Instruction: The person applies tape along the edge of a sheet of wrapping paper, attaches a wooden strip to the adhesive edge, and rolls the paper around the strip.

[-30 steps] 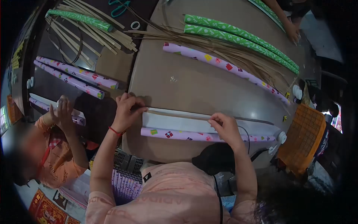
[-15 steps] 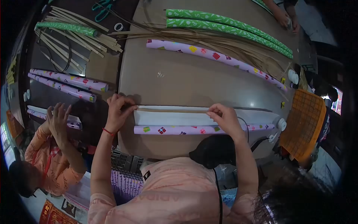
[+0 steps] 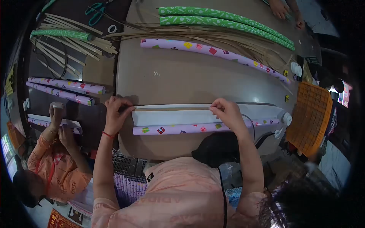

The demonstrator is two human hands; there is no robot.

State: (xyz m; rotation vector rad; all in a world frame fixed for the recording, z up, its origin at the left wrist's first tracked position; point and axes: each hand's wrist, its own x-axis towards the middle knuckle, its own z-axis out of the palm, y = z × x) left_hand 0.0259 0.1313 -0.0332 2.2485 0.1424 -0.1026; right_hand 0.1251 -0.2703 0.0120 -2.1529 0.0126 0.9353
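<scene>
A lilac gift-print roll of wrapping paper (image 3: 182, 129) lies before me, its white underside (image 3: 167, 118) partly unrolled. Along the sheet's far edge runs a narrow brown strip (image 3: 171, 109). My left hand (image 3: 115, 116) has thumb and fingers pinched at the strip's left end, by the paper's corner. Farther right, my right hand (image 3: 230, 114) pinches the same strip from above, thumb against fingertips. The strip's part beyond my right hand is hidden behind it.
A lilac roll (image 3: 205, 49), green rolls (image 3: 224, 24) and long brown strips (image 3: 182, 32) lie at the back. White tape rolls (image 3: 287, 119) and an orange crate (image 3: 310, 117) are right. A co-worker's hand (image 3: 56, 116) works at left; scissors (image 3: 96, 13) lie beyond.
My hands keep their pinch on the strip; the whole view has shifted slightly. The left co-worker's hands have moved, one now raised with a small whitish round thing.
</scene>
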